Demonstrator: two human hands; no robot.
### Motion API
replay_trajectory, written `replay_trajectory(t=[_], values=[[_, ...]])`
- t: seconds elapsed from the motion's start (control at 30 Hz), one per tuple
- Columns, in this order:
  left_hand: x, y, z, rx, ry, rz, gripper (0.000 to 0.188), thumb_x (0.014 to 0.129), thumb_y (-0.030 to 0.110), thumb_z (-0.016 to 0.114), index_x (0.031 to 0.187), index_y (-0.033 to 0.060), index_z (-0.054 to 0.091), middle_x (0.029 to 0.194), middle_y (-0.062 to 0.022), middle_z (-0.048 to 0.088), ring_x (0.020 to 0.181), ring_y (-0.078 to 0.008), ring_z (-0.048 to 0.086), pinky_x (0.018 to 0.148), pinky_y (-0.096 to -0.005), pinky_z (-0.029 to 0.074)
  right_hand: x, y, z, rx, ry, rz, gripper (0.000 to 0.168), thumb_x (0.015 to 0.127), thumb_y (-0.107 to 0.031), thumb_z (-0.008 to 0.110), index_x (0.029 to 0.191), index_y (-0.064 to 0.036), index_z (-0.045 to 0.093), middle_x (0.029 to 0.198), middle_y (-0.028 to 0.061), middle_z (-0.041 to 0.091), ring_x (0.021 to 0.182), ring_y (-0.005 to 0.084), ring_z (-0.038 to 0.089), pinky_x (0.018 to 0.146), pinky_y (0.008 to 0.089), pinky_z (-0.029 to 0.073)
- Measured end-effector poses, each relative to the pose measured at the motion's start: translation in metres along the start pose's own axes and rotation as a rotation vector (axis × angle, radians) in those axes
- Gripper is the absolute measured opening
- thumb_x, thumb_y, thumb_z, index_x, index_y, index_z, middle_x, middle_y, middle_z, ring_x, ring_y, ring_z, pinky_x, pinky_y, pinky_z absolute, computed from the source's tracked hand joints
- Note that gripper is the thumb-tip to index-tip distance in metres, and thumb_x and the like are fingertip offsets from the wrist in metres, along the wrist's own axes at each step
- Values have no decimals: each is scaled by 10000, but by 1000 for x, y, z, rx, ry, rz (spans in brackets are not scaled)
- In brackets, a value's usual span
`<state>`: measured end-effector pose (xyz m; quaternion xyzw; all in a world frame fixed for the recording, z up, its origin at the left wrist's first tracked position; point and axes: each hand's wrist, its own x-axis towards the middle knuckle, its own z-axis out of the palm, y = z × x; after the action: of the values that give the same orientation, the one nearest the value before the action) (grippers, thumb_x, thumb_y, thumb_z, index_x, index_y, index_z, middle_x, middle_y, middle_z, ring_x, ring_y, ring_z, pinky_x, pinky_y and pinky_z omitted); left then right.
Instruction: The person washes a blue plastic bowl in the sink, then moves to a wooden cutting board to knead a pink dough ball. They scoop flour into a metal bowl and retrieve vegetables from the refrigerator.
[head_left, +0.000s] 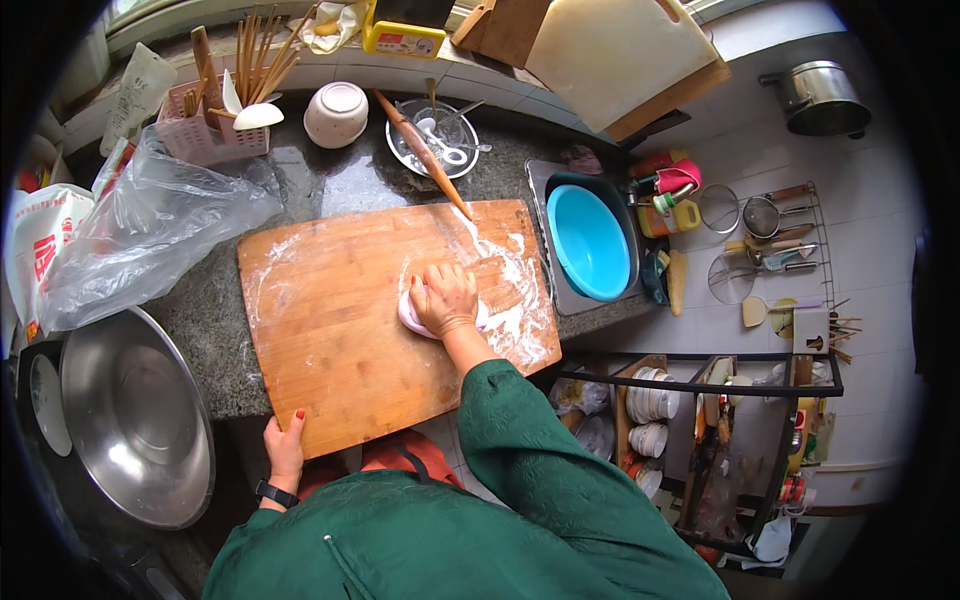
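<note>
My right hand (448, 298) presses down on a lump of pale pinkish dough (411, 316), which shows around the palm and is otherwise covered. The dough rests on a large wooden board (337, 315), right of its middle. White flour (517, 300) is smeared over the board's right side. At the near left corner my left hand (285, 448) grips the board's edge, thumb on top and the fingers hidden below. A tapered wooden rolling pin (420, 146) lies with one end on the board's far edge and its body across a metal bowl (397, 154) holding spoons.
Left stand a large steel basin (142, 427) and a clear plastic bag (157, 232). Behind are a pink basket (180, 139) with chopsticks and an upturned white bowl (336, 116). A blue basin (589, 240) sits in the sink (536, 176). A dish rack (720, 390) stands at right.
</note>
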<state>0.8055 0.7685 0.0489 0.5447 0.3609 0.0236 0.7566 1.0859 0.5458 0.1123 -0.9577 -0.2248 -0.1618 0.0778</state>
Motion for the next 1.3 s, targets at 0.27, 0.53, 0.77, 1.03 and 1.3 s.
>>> replay_trajectory(t=[0.27, 0.53, 0.77, 1.03, 1.3], values=[[6, 2, -1, 7, -29, 0, 358, 849, 256, 685, 1016, -50, 607, 947, -95, 662, 837, -131, 602, 759, -275, 480, 27, 22, 20, 42, -27, 124, 232, 784, -283, 575, 654, -94, 603, 697, 139, 610, 684, 320, 591, 614, 445, 464], [11, -9, -3, 68, -10, 50, 391, 837, 282, 696, 995, -67, 616, 924, -110, 674, 829, -127, 611, 748, -279, 484, 18, -13, -8, 109, -215, 204, 457, 793, -548, 579, 718, -99, 614, 845, 114, 612, 875, 302, 549, 761, 432, 414], [2, -2, -3, 8, -16, 17, 360, 834, 252, 702, 991, -60, 619, 941, -97, 672, 837, -134, 614, 749, -279, 489, 32, -7, 18, 10, -12, 107, 274, 760, -359, 624, 659, -110, 569, 786, 106, 593, 782, 314, 562, 690, 439, 442], [13, -6, -2, 139, -7, 61, 409, 826, 300, 699, 988, -67, 624, 919, -122, 682, 816, -146, 626, 740, -294, 489, 52, 27, 3, 483, -378, 363, 543, 893, -508, 462, 756, -10, 632, 865, 222, 624, 813, 400, 581, 720, 475, 449], [8, -3, -1, 88, -6, 10, 391, 839, 281, 691, 1008, -62, 612, 947, -112, 672, 843, -136, 611, 764, -284, 482, 19, 22, 1, 74, 7, 118, 264, 858, -337, 552, 755, -94, 567, 812, 111, 584, 831, 338, 551, 682, 458, 463]])
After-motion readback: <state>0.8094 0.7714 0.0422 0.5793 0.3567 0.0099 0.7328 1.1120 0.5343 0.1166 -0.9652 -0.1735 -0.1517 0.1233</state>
